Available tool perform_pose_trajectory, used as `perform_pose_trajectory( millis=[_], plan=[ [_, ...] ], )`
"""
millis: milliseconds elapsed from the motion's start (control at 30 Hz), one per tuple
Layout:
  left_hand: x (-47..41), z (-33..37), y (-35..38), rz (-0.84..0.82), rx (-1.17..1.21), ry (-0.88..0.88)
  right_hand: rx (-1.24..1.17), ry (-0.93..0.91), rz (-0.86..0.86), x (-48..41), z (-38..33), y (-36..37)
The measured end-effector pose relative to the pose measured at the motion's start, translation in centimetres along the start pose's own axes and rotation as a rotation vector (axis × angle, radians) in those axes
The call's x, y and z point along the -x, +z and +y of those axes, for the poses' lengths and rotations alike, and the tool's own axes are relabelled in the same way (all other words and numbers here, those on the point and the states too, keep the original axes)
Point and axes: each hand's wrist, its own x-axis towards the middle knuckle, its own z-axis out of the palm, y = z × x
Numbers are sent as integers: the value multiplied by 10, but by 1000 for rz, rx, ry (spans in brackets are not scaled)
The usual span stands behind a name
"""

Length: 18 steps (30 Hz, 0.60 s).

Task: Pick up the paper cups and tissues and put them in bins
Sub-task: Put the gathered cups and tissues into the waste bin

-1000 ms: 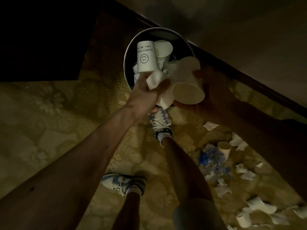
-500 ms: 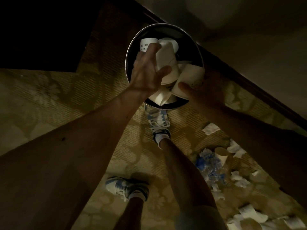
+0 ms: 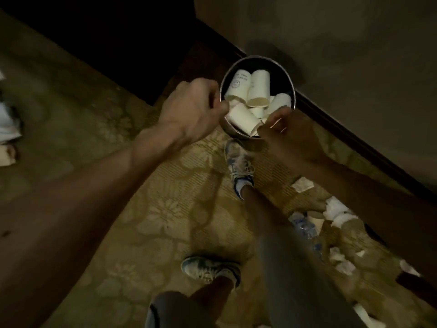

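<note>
Patterned carpet (image 3: 153, 221) at four o'clock carries scattered tissues (image 3: 335, 207) and a paper cup (image 3: 316, 220), so the job looks partly done: several cups (image 3: 259, 88) lie in the bin (image 3: 292, 91) at twelve o'clock, the right hand (image 3: 293, 138) loosely curled and seemingly empty at its rim, the left hand (image 3: 189, 110) curled beside it, grip impossible to tell.

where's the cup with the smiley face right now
Head view: the smiley cup lies inside the round metal bin, at its upper left in the picture, beside a plain cup and close to the left hand.
</note>
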Motion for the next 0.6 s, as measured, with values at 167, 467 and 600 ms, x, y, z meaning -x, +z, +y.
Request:
perform_pose_trajectory(
  millis=[167, 467, 600],
  plan=[
    [171, 38, -176, -28, -391, 215, -72, -365, -71, 166, -144, -24],
    [543, 22, -387, 210, -787, -2, 3, -863, -435, 431, -346, 38],
    [688, -1, -425, 501, -655, -237, 81, -1117, -627, 518, -422, 90]
  ],
)
